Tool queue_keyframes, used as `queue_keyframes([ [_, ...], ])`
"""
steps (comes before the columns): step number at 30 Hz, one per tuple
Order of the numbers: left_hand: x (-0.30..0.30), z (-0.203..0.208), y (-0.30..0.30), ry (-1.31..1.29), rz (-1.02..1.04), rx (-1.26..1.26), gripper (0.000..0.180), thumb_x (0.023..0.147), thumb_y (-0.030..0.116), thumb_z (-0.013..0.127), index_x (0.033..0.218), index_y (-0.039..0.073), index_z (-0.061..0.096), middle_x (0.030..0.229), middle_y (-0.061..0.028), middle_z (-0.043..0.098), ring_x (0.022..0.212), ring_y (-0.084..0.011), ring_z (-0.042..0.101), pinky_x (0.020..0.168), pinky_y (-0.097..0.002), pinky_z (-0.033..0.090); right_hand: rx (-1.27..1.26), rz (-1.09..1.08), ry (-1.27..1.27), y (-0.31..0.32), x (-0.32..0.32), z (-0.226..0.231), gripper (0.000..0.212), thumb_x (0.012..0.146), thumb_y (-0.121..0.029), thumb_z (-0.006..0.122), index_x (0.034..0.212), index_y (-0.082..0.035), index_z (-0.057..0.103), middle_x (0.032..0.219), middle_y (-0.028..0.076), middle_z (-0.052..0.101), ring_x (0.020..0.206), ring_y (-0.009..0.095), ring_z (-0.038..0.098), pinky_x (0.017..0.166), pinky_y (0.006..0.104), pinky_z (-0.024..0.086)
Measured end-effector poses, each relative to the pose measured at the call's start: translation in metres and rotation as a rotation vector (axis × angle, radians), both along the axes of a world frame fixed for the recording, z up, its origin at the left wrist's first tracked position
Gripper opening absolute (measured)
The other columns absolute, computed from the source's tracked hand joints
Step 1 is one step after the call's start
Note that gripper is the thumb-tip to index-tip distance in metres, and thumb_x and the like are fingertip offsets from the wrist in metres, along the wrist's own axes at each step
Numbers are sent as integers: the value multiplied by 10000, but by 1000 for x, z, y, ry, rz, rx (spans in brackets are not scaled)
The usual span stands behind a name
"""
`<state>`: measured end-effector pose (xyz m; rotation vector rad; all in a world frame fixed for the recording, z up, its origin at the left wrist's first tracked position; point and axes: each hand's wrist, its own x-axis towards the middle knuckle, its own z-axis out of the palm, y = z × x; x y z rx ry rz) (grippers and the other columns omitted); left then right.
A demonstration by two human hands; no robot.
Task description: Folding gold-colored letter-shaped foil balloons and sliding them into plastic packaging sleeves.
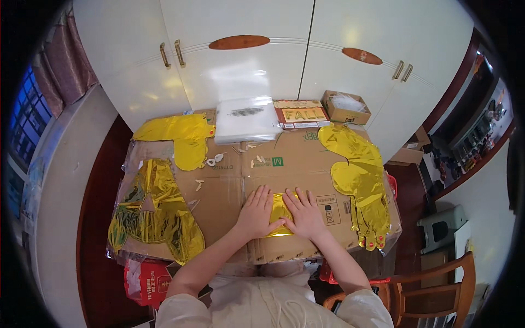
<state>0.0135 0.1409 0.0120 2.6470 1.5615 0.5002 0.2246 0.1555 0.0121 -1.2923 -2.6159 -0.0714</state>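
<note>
- Your left hand (pixel 255 213) and right hand (pixel 304 214) both lie palm down, fingers extended and thumbs meeting; neither grips anything.
- Under and between them is the folded gold foil (pixel 280 206), at the near middle of the cardboard (pixel 219 188), just right of its seam.
- Expect the foil to be light, limp and slippery, quick to crease and probably easy to puncture; flat palms suit it better than fingernails.
- To lift it, you'd best take both side edges with your finger pads, supporting the folded layers together.
- Larger foil shapes lie around you: one on the right (pixel 363 175), one far left (pixel 164 130), one near left (pixel 158 202).
- For writing, the cardboard carries green and dark print, with a panel of handling symbols right of your right hand.
- The clear plastic stack (pixel 246 121) has dark lines too small to read; the flat package (pixel 302 113) beside it shows large yellowish capitals.
</note>
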Motion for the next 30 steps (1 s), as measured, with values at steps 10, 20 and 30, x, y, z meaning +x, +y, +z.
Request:
queue_keyframes([
  [10, -4, 5, 0, 83, 17, -78, 989, 847, 679, 517, 1433, -96, 332, 1508, -299, 280, 1446, -395, 216, 1176, -505, 177, -33, -49, -21, -1, 5, 2, 851, 915, -618, 416, 1471, 21, 330, 1540, 180, 326, 1449, 296, 269, 1186, 509, 139],
  [20, -16, 19, -3, 219, 15, -225, 1249, 691, 785, 609, 1473, -102, 204, 1554, -279, 193, 1477, -360, 152, 1178, -549, 141, -40, -39, -108, -1, 20, 7, 993, 866, -715, 398, 1473, 63, 289, 1555, 195, 287, 1469, 279, 226, 1190, 509, 118],
  [30, -26, 40, -3, 417, 35, -376, 1381, 617, 878, 568, 1501, -87, 128, 1593, -238, 113, 1498, -315, 89, 1168, -596, 104, -69, -23, -230, -1, 27, 13, 1139, 775, -836, 387, 1498, 34, 256, 1579, 181, 240, 1481, 300, 183, 1182, 554, 84],
])
